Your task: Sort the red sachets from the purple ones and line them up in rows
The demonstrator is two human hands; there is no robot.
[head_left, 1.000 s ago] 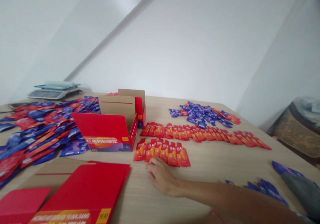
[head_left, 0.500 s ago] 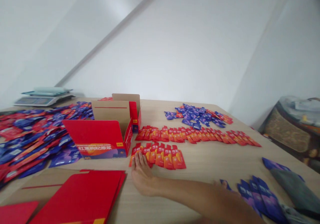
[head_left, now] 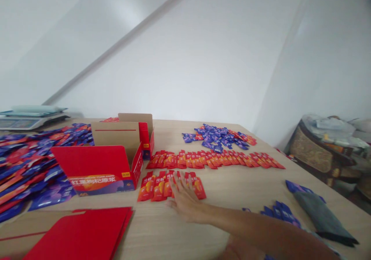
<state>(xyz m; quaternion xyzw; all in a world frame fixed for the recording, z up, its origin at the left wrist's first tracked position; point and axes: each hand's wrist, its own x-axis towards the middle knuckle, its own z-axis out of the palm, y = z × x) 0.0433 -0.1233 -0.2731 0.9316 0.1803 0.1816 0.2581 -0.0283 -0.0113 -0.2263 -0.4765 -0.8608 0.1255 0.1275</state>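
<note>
My right hand (head_left: 187, 202) reaches in from the lower right, fingers spread and flat, palm down on a short row of red sachets (head_left: 159, 187). It covers part of the row's right half and grips nothing. Under the right forearm, at the bottom edge, part of what looks like my left hand (head_left: 239, 249) shows, smeared and mostly hidden. Beyond the right forearm, partly behind it, lie purple sachets (head_left: 282, 210). Behind the short row runs a longer overlapping row of red sachets (head_left: 220, 159).
An open red carton (head_left: 95, 171) stands left of the rows, another carton (head_left: 147, 136) behind it. Flat red cardboard (head_left: 84, 233) lies at front left. Mixed pouches (head_left: 37, 152) and a scale (head_left: 23, 121) are farther left. Purple sachets (head_left: 220, 134) are heaped at the back; a grey cloth (head_left: 324, 217) lies right.
My right hand has slid rightward along the short row, uncovering its left sachets, and its fingers have spread. The other hand has shifted from the purple sachets to beneath the forearm. The view has turned right.
</note>
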